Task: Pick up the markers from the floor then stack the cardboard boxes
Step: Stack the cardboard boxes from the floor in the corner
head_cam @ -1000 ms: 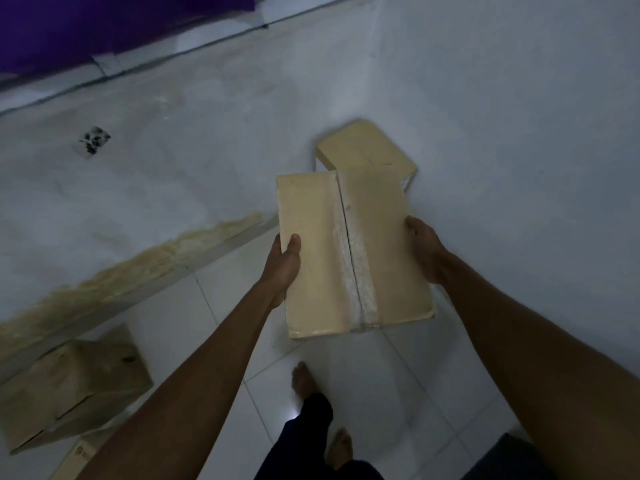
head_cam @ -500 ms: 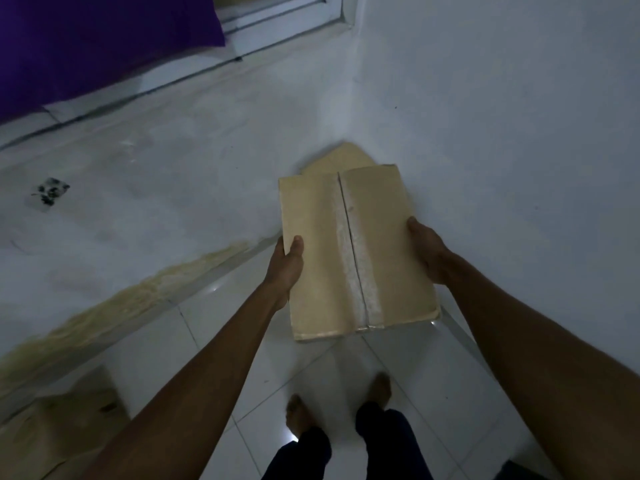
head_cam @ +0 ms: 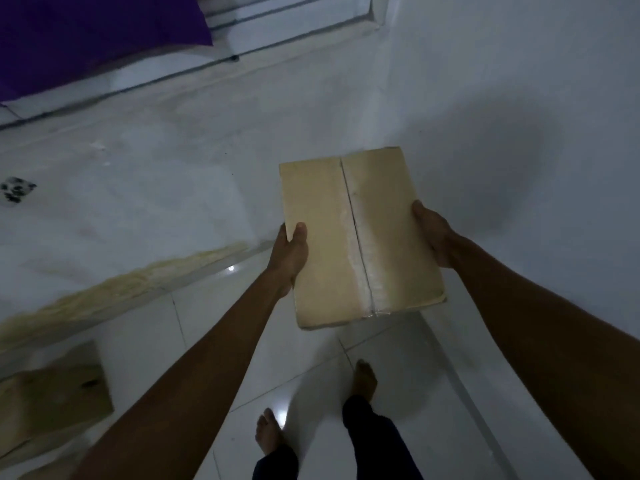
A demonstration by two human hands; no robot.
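Observation:
I carry a flat tan cardboard box (head_cam: 346, 237) with a taped centre seam, held out in front of me near the room's corner. My left hand (head_cam: 289, 258) grips its left edge, thumb on top. At the right edge, my right hand (head_cam: 431, 233) grips the box with its fingers underneath. The box that lay in the corner is hidden behind the held one. A second cardboard box (head_cam: 52, 400) lies on the floor at the lower left. No markers are in view.
White walls meet in a corner just beyond the held box. A purple curtain (head_cam: 86, 36) hangs at the upper left above a window sill. My bare feet (head_cam: 363, 379) stand on white floor tiles. A stained skirting strip (head_cam: 121, 289) runs along the left wall.
I have stepped closer to the corner. The held box has moved forward and now covers the corner box, which was in view one second ago.

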